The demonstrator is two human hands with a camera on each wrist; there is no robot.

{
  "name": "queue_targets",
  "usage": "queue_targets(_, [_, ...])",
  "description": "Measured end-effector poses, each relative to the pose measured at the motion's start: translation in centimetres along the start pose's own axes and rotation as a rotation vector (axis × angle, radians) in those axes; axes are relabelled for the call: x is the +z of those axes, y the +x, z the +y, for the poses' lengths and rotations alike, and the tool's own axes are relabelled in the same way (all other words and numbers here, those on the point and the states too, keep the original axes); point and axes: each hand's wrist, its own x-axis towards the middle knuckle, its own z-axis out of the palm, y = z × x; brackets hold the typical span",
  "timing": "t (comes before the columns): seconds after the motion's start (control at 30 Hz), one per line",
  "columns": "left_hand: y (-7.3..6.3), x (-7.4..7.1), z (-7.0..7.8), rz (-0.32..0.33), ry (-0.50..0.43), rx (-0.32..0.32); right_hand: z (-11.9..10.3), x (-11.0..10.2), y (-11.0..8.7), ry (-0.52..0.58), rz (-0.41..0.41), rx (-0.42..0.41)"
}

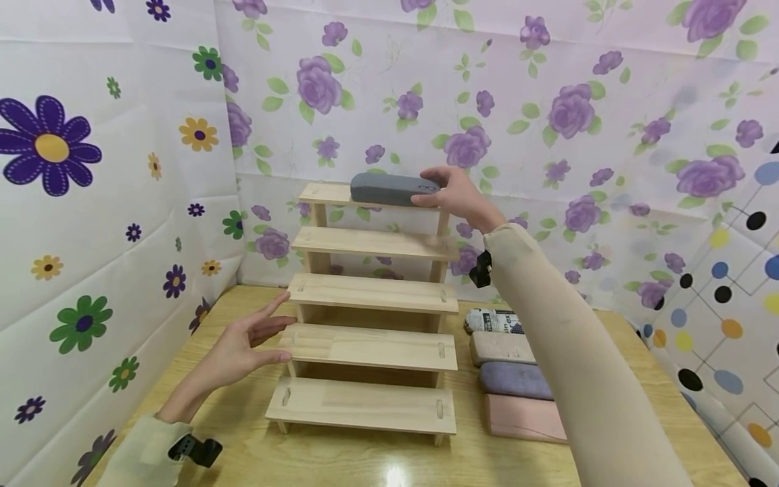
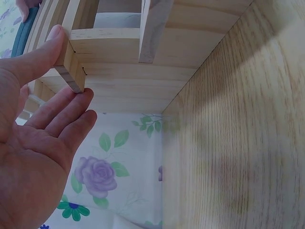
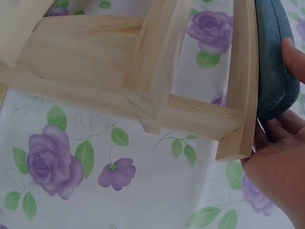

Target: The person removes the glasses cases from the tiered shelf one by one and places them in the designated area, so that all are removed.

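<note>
A grey-blue glasses case (image 1: 389, 189), with a small spectacles mark near its right end, lies along the top tier of a stepped wooden rack (image 1: 371, 293). My right hand (image 1: 453, 193) grips the case's right end, thumb in front and fingers behind. In the right wrist view, the case (image 3: 276, 62) sits against the top board, with the fingers right at that board's end. Lower down on the left, my left hand (image 1: 246, 345) holds the end of the rack's second board from the bottom. The left wrist view has thumb and fingertips on opposite edges of that board end (image 2: 71, 69).
Right of the rack, more cases lie in a column on the wooden table (image 1: 231, 439): a pink one (image 1: 523, 417), a purple-blue one (image 1: 514, 380), a beige one (image 1: 502, 348) and a print-patterned one (image 1: 491, 320). Flowered sheets (image 1: 377, 81) hang behind and beside.
</note>
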Motion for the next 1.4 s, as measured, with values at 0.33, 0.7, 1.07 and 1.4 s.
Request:
queue_targets(0.33, [0.1, 0.0, 0.1, -0.005, -0.002, -0.011, 0.2, 0.0, -0.3, 0.05, 0.026, 0.018])
queue_targets(0.7, [0.1, 0.0, 0.1, -0.009, 0.006, -0.01, -0.2, 0.5, -1.1, 0.172, 0.09, -0.011])
queue_targets(1.07, [0.0, -0.1, 0.0, -0.005, 0.009, -0.003, -0.1, 0.6, -1.8, 0.216, 0.134, -0.04])
queue_targets(1.4, [0.0, 0.0, 0.1, -0.003, 0.006, -0.009, 0.1, 0.5, -2.9, 0.29, 0.137, -0.087])
